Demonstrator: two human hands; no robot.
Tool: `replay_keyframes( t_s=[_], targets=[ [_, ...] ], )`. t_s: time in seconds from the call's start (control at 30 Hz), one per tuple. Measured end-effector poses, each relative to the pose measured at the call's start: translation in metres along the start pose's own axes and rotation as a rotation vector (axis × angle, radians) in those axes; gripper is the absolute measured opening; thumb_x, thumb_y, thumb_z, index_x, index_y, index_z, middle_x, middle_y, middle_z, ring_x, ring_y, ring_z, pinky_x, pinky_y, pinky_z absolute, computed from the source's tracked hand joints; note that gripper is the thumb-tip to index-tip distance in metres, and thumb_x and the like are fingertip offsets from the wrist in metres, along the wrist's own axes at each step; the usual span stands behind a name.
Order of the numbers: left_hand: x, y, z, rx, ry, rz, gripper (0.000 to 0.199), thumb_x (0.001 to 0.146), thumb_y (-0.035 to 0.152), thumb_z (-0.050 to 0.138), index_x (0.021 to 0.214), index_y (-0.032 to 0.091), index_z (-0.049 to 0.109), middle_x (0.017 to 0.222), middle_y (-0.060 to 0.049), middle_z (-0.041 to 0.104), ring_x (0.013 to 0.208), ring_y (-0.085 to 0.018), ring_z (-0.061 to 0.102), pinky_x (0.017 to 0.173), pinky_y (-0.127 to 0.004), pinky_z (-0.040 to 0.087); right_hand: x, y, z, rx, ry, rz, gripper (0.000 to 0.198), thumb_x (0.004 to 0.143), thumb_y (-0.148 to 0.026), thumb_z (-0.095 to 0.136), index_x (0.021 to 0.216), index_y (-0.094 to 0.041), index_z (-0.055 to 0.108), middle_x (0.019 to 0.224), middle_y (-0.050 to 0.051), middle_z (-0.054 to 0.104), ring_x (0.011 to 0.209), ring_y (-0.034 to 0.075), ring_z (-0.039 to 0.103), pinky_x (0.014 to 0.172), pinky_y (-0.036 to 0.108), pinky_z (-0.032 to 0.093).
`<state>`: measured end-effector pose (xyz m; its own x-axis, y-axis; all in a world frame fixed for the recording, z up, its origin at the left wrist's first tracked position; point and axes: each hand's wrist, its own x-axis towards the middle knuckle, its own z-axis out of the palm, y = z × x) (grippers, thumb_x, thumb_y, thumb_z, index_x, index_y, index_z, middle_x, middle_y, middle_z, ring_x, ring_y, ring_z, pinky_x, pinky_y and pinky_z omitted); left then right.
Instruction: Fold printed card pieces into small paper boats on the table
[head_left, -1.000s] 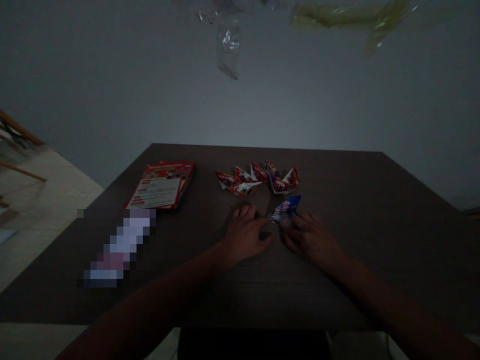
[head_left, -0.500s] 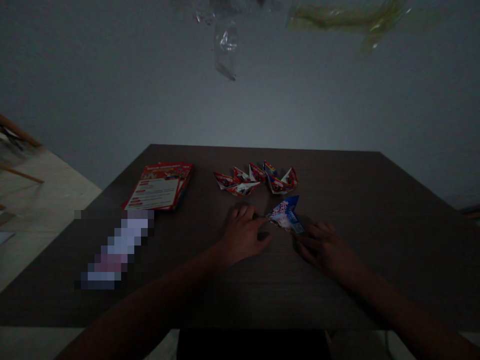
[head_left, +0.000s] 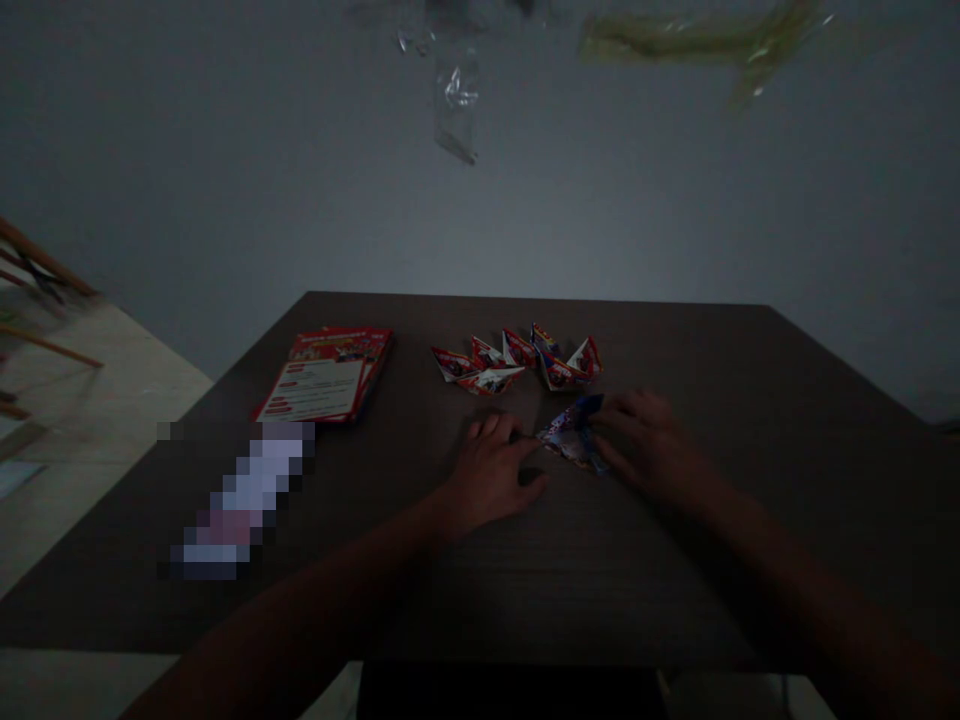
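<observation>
A folded blue-and-white printed paper [head_left: 576, 447] lies on the dark table in front of me. My left hand [head_left: 491, 470] rests flat to its left, fingers spread, with the index fingertip on the paper's left corner. At the paper's right side is my right hand [head_left: 649, 440], its fingers stretched out over the upper right edge and the thumb lower down, apart from them. Part of the paper is covered by these fingers. Just behind it stand several folded paper boats, among them a red-and-white boat [head_left: 484, 375] and a red-and-blue boat [head_left: 566, 370].
A stack of red-and-white printed leaflets [head_left: 322, 380] lies at the table's back left. Nearer me on the left is a pixelated, unreadable object [head_left: 251, 495]. A grey wall [head_left: 637, 200] with tape and a plastic scrap borders the table's [head_left: 720, 340] back edge.
My right hand has moved up from the paper's lower right corner to its upper right edge. My left hand keeps its place on the left corner. The view has shifted slightly.
</observation>
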<state>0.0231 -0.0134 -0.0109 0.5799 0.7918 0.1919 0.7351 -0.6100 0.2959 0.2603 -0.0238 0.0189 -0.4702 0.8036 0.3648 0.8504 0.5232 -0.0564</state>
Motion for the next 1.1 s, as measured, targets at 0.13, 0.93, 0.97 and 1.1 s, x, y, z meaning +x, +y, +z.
replay_keyframes(
  t_s=[0.13,0.93,0.97,1.1],
  targets=[
    [0.000,-0.001,-0.001,-0.006,0.007,0.007,0.043,0.078,0.049,0.055,0.114,0.026,0.061,0.112,-0.007,0.050,0.106,-0.026,0.043,0.091,-0.043,0.035,0.024,-0.002,0.003,-0.055,0.013,-0.054,0.032,0.084,-0.032,0.055,0.113,-0.019,0.062,0.122,0.011,0.055,0.109,0.029,0.044,0.092,0.042,0.034],
    [0.011,-0.024,0.005,-0.021,0.040,0.007,0.029,0.085,0.038,0.052,0.110,0.026,0.062,0.114,-0.005,0.052,0.110,-0.023,0.044,0.092,-0.040,0.034,0.032,0.002,0.039,0.404,-0.297,0.339,0.016,0.079,-0.024,0.055,0.084,-0.019,0.069,0.077,0.004,0.071,0.065,0.017,0.064,0.057,0.026,0.046],
    [0.012,-0.025,0.006,-0.019,0.040,0.018,0.029,0.086,0.037,0.051,0.112,0.026,0.061,0.115,-0.005,0.052,0.110,-0.022,0.044,0.093,-0.040,0.034,0.031,0.000,0.037,0.354,-0.292,0.302,0.016,0.080,-0.024,0.055,0.085,-0.019,0.069,0.079,0.005,0.070,0.067,0.017,0.064,0.059,0.027,0.046],
    [0.018,-0.028,0.009,0.004,0.011,0.081,0.027,0.089,0.030,0.048,0.111,0.030,0.062,0.115,-0.004,0.053,0.109,-0.021,0.044,0.092,-0.038,0.034,0.025,-0.008,0.033,0.289,-0.252,0.084,0.016,0.082,-0.018,0.054,0.088,-0.019,0.070,0.093,0.007,0.067,0.083,0.018,0.062,0.075,0.030,0.047]
  ],
)
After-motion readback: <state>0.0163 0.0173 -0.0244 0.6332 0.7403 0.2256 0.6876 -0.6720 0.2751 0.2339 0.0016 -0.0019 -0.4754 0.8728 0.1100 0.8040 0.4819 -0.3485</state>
